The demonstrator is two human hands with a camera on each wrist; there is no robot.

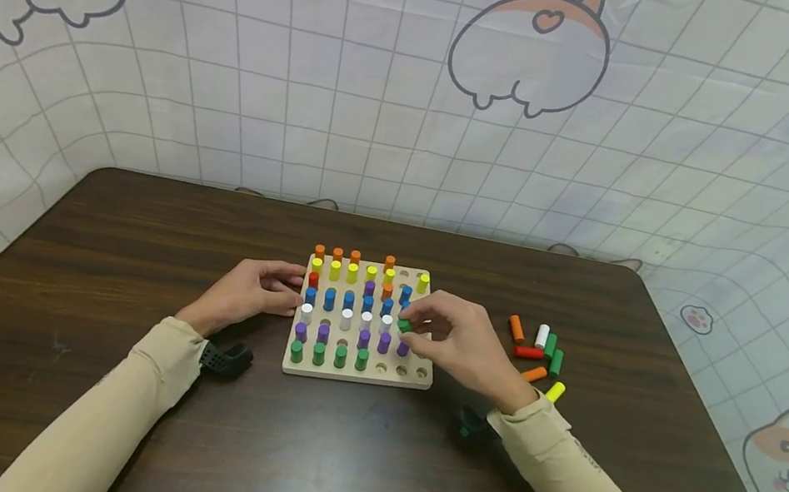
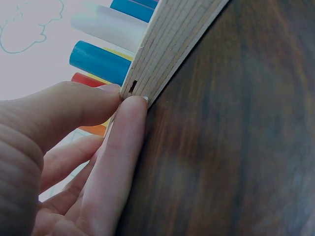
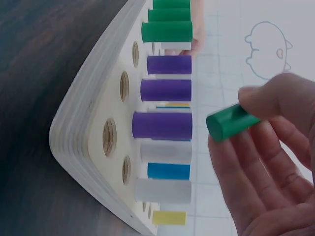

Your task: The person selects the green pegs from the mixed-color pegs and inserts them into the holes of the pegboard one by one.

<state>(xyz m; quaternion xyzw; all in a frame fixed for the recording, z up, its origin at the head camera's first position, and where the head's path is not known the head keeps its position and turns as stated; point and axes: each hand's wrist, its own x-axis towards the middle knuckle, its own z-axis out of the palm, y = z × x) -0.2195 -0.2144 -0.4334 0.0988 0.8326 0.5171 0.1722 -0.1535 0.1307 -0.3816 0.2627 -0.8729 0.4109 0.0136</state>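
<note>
A pale wooden pegboard (image 1: pixel 346 375) carries rows of round pegs, orange, yellow, blue, white, purple and green, with a red one at its left side. At its left edge my left hand (image 1: pixel 236 293) rests, thumb and fingertips touching the board's side (image 2: pixel 160 54), fingers fairly straight. My right hand (image 1: pixel 457 340) pinches a green peg (image 3: pixel 229 123) between thumb and fingers, tilted above the right part of the board. In the right wrist view, bare holes (image 3: pixel 109 137) show near the board's corner, beside purple pegs (image 3: pixel 162 125) and green pegs (image 3: pixel 167 31).
Right of the board, several loose pegs lie on the dark wooden table (image 1: pixel 335 456): a red peg (image 1: pixel 528 352), a white peg (image 1: pixel 542 336), a yellow peg (image 1: pixel 555 392), plus orange and green ones. A patterned cloth (image 1: pixel 354 106) hangs behind the table.
</note>
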